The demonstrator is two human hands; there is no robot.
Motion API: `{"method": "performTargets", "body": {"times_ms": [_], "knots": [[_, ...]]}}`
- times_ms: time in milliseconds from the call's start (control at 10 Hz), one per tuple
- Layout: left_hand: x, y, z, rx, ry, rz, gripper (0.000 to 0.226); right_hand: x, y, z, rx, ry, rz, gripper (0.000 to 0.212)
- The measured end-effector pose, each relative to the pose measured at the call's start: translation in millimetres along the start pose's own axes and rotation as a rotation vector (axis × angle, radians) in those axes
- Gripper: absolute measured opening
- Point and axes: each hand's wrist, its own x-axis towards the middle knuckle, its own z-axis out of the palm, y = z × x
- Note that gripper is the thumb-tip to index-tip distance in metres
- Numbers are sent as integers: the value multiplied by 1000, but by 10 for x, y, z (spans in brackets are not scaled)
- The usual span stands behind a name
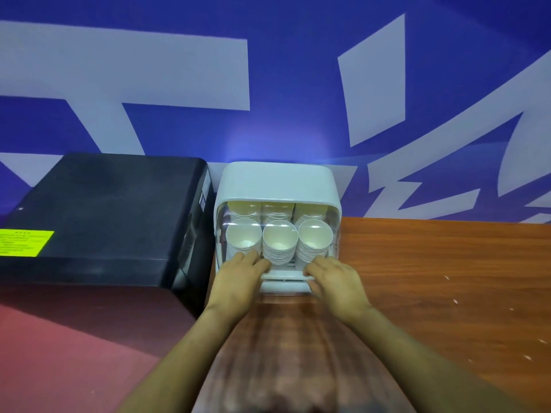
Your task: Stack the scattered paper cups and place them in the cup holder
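The left hand covers the lower left of the holder and the foot of the left cup stack; the right hand hides the tray's right corner. Rear cups sit half behind the front stacks. The yellow label is too blurred to read, cut by the left edge. The near counter is smeared.

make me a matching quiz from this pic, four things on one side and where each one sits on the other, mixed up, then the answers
Things:
1. cup holder
2. black machine
3. left hand
4. right hand

Places:
A. at the holder's lower right front corner
B. against the blue wall, with stacks of paper cups inside
C. left of the holder
D. at the holder's lower left front, by the left stack

Pairs: 1-B, 2-C, 3-D, 4-A
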Motion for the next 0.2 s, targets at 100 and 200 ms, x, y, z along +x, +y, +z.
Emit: {"method": "performTargets", "body": {"times_ms": [100, 200], "knots": [[-103, 76, 102, -35, -102, -85, 29, -70, -69, 176, 5, -58, 64, 34], [-127, 153, 83, -56, -174, -157, 33, -83, -118, 169, 113, -133, 117, 28]]}}
